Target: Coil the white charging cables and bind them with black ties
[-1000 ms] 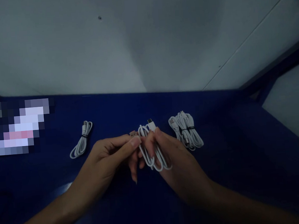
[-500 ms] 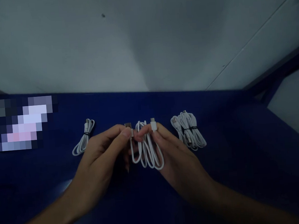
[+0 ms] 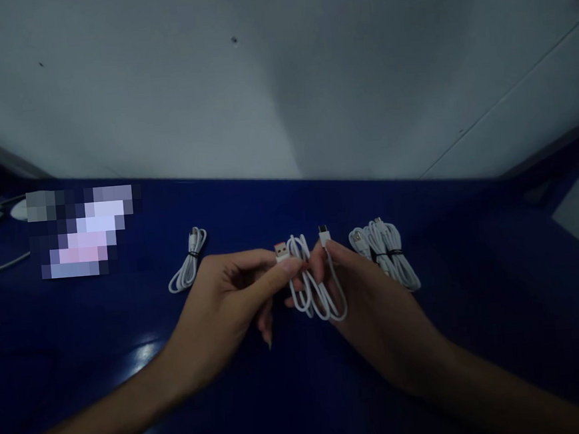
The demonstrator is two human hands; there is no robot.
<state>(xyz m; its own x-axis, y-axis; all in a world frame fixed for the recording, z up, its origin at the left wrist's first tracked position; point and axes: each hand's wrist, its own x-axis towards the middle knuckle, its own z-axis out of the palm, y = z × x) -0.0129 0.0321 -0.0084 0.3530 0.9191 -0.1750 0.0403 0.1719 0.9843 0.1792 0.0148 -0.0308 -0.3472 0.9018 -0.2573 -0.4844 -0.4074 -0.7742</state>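
Between my two hands, above the blue table, is a loosely coiled white USB cable (image 3: 318,291). My left hand (image 3: 237,284) pinches it with thumb and fingers just below the USB-A plug (image 3: 281,250), whose metal end points up. My right hand (image 3: 371,297) grips the other end of the coil, and a smaller plug (image 3: 324,234) sticks up above its fingers. No tie shows on this coil. Past my left hand lies one bundled white cable (image 3: 189,262) with a black tie. Several tied white cables (image 3: 387,253) lie beyond my right hand, which partly covers them.
A blurred-out, bright slab-shaped object (image 3: 93,232) lies at the left of the blue table (image 3: 249,210). Near it are a white rounded thing (image 3: 19,210) and a thin white cord (image 3: 3,266). A pale wall (image 3: 185,111) rises behind the table.
The view has swung left, so everything sits further right. My left hand has shifted its pinch and the USB-A plug now shows its metal face. The smaller plug is turned and its cord hangs in view.
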